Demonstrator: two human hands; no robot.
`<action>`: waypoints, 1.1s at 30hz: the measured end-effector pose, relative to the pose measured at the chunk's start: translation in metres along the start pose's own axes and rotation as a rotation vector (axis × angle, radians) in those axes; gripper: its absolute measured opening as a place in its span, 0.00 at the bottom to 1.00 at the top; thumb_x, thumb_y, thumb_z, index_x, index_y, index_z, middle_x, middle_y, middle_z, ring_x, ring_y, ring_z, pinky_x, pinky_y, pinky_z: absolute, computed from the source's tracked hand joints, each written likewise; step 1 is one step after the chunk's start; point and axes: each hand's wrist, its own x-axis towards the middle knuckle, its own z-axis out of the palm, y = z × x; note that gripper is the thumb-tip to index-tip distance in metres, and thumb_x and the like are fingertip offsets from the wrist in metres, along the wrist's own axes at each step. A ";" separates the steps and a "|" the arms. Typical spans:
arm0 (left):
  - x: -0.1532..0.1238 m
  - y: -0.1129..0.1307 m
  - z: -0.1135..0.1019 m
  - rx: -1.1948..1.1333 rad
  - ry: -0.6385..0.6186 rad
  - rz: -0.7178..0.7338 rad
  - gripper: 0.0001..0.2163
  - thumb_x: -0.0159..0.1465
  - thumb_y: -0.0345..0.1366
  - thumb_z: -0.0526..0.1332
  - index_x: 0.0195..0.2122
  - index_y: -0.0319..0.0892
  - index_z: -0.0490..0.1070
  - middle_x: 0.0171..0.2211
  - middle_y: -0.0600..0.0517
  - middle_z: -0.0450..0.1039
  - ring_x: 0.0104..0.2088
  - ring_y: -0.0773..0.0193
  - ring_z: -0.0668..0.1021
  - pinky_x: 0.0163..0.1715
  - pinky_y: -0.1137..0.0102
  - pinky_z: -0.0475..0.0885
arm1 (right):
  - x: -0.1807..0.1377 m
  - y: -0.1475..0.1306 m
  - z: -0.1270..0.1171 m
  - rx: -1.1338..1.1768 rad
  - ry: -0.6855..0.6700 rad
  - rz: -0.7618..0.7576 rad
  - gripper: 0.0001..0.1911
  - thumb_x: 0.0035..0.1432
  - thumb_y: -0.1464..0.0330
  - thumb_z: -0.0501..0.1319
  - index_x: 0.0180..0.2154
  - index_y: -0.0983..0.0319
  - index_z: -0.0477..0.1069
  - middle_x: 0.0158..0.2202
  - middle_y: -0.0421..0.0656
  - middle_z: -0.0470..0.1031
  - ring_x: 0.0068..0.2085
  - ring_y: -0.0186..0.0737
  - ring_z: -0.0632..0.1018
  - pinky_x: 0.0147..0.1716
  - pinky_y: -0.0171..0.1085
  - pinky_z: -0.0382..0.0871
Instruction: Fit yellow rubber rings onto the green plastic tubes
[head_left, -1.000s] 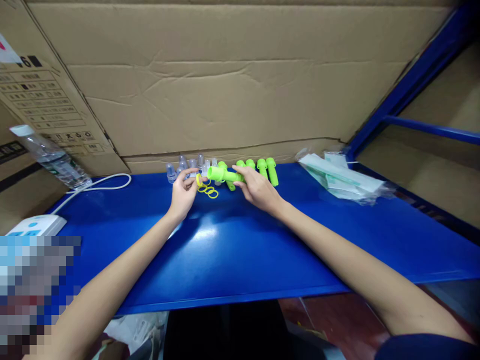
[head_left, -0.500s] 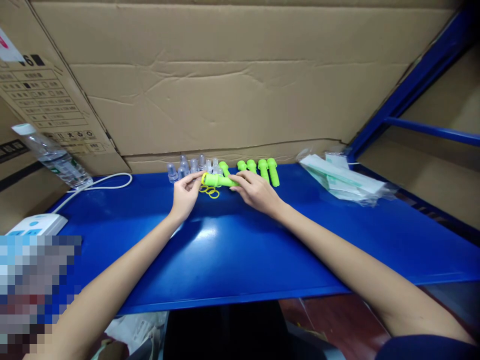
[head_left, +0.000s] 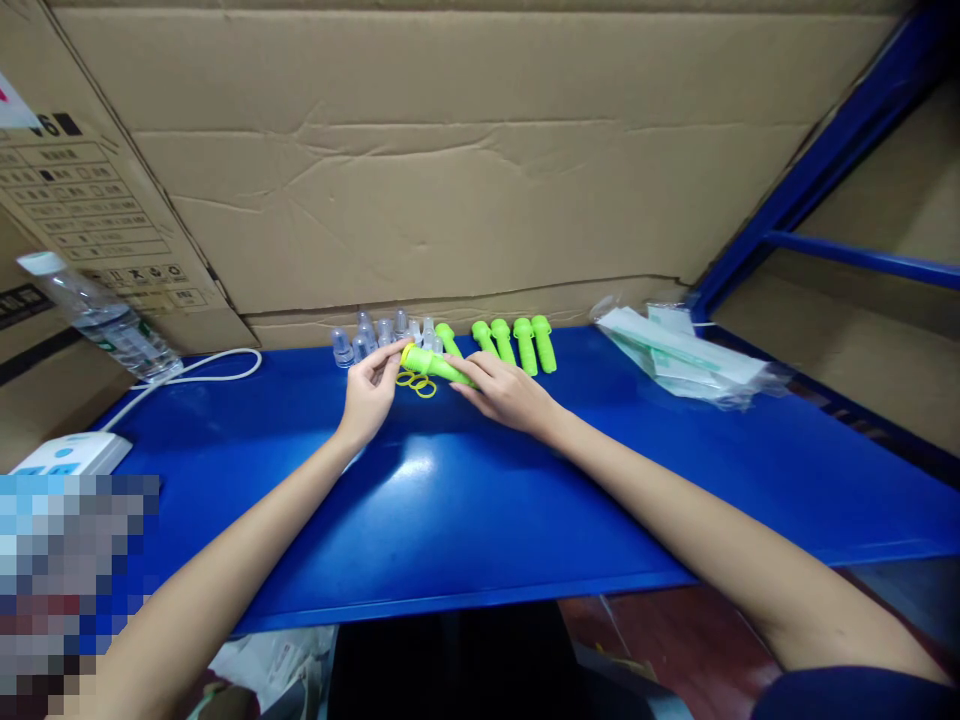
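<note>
A bright green flashlight-shaped plastic tube point(head_left: 435, 364) is held just above the table between my two hands. My right hand point(head_left: 511, 392) is closed round its narrow end. At its wide end sits a yellow ring point(head_left: 406, 356), pinched by the fingertips of my left hand point(head_left: 370, 396); how far it is seated I cannot tell. Below the tube, several loose yellow rings point(head_left: 425, 387) lie on the table. Clear plastic caps point(head_left: 343, 347) stand in a cluster behind my left hand, partly hidden by it. Another green tube point(head_left: 447, 337) lies behind the held one.
Several more green tubes point(head_left: 525, 346) lie in a row at the back of the blue table point(head_left: 480, 520). Clear plastic bags with white contents point(head_left: 675, 350) are at right. On the left are a tilted water bottle point(head_left: 112, 325), a white cable point(head_left: 225, 373) and a power strip point(head_left: 75, 455).
The green tube has tilted, its narrow end dropping towards me along with my right hand. The yellow ring now looks closer against the wide end. My left hand has hardly moved.
</note>
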 end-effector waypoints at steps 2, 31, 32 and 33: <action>-0.001 0.002 0.001 0.008 -0.010 -0.001 0.15 0.67 0.40 0.59 0.49 0.38 0.78 0.52 0.44 0.78 0.54 0.57 0.79 0.58 0.62 0.73 | 0.000 -0.002 0.000 -0.020 -0.016 -0.002 0.23 0.72 0.65 0.49 0.60 0.72 0.66 0.41 0.55 0.76 0.40 0.46 0.78 0.39 0.42 0.76; -0.008 0.004 0.001 0.334 0.057 0.090 0.14 0.65 0.39 0.63 0.49 0.41 0.79 0.47 0.48 0.80 0.46 0.55 0.83 0.52 0.61 0.78 | -0.004 -0.016 0.007 -0.026 -0.092 0.093 0.23 0.73 0.64 0.44 0.61 0.72 0.60 0.44 0.56 0.77 0.35 0.46 0.80 0.26 0.39 0.73; -0.009 0.005 0.001 0.373 0.070 0.120 0.13 0.66 0.38 0.63 0.49 0.43 0.79 0.47 0.49 0.81 0.45 0.56 0.84 0.50 0.62 0.78 | -0.004 -0.018 0.007 -0.001 -0.088 0.099 0.23 0.73 0.64 0.44 0.61 0.72 0.60 0.45 0.56 0.77 0.36 0.47 0.81 0.27 0.40 0.74; -0.010 0.006 0.001 0.409 0.081 0.155 0.12 0.66 0.38 0.62 0.49 0.44 0.79 0.46 0.50 0.81 0.43 0.57 0.84 0.49 0.63 0.78 | -0.005 -0.019 0.007 0.031 -0.082 0.104 0.23 0.73 0.65 0.44 0.61 0.72 0.59 0.47 0.57 0.76 0.37 0.47 0.81 0.29 0.40 0.75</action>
